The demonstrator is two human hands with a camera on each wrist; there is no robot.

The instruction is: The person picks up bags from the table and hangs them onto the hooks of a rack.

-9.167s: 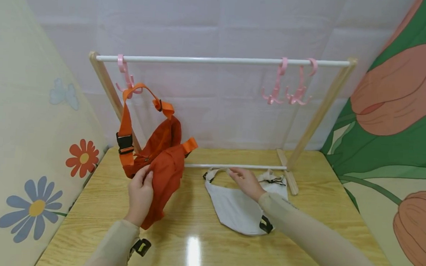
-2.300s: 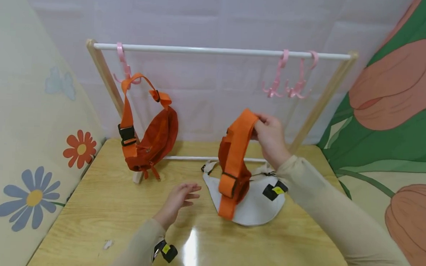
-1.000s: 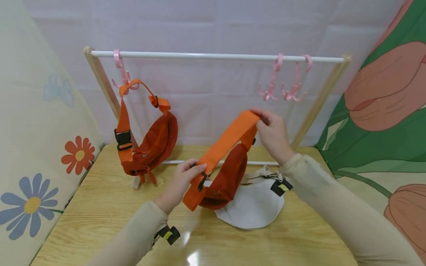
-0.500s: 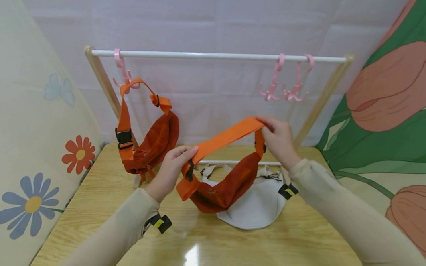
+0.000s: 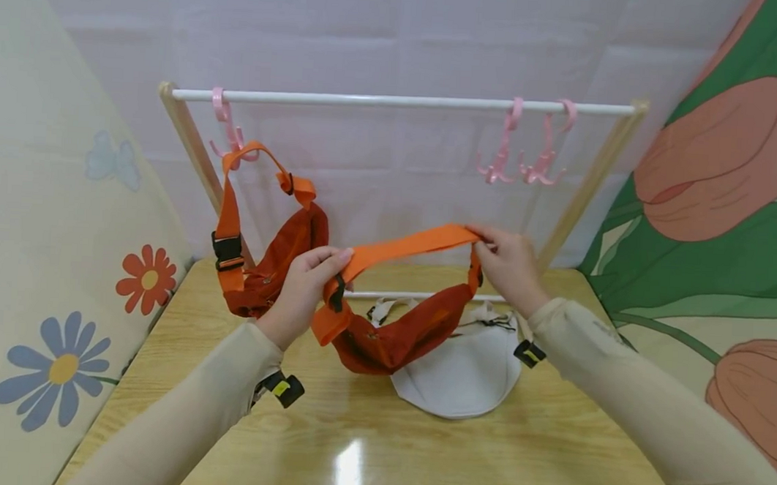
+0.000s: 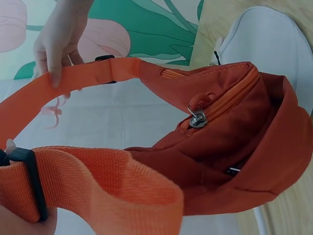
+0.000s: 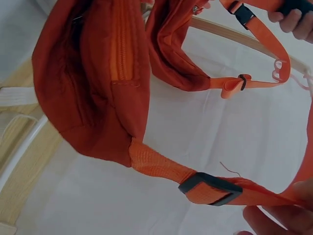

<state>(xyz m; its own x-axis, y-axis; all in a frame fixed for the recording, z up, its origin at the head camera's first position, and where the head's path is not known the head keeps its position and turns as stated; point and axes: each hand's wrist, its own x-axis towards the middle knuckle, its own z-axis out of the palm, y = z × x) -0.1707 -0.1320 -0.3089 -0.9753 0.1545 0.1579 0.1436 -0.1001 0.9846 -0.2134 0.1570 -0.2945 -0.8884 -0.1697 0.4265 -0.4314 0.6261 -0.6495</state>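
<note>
A rust-red fanny pack hangs by its orange strap between both hands, above the table. My left hand pinches the strap near a black buckle at its left end. At the right end of the strap, my right hand grips it between thumb and fingers. The left wrist view shows the pack's zipper pull and its curved body. Another rust-red fanny pack hangs from a pink hook at the rack's left, partly behind my left hand. A white fanny pack lies on the table, partly covered by the held one.
The rack's white bar runs across the back between wooden posts. Two more pink hooks, one being the left of the pair, hang near its right end. A lower white rail crosses just above the wooden table.
The left hand, earlier free, has taken the strap of the second rust-red pack. Both hands have since spread it apart, so the strap is stretched more level and the pack has swung left.
</note>
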